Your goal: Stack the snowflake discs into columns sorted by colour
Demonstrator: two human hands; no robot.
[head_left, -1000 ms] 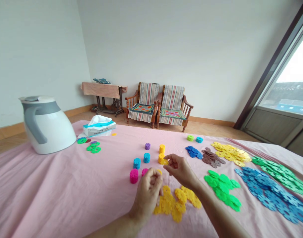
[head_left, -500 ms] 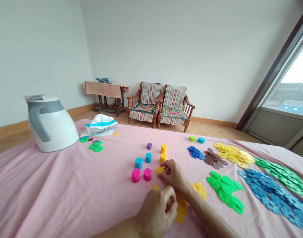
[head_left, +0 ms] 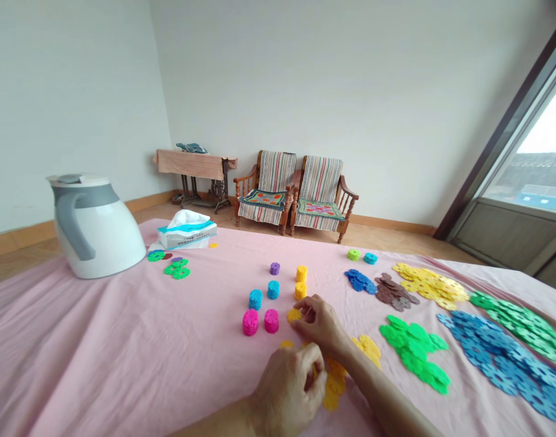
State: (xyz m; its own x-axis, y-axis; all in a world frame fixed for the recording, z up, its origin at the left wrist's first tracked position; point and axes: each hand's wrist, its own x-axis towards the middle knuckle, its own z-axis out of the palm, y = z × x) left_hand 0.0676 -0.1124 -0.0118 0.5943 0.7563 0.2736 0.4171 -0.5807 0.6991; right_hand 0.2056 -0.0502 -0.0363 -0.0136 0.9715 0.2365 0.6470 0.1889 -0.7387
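My right hand (head_left: 321,325) is closed, its thumb and fingertips at the edge of a yellow notched plastic disc (head_left: 293,315) on the cloth. My left hand (head_left: 288,385) lies nearer to me with curled fingers, above a spread of yellow discs (head_left: 335,388); whatever it may grip is hidden. Ahead of the right hand stand two yellow disc stacks (head_left: 300,291), one behind the other. To the left are two pink stacks (head_left: 271,321), two light blue stacks (head_left: 255,299) and a small purple stack (head_left: 275,268).
Loose piles of green (head_left: 414,349), blue (head_left: 501,352), brown (head_left: 394,291) and yellow discs (head_left: 430,284) cover the right side. A white jug (head_left: 107,237) and a tissue box (head_left: 189,235) stand at the left on the pink cloth (head_left: 145,352). Two wooden armchairs (head_left: 321,182) are beyond the table.
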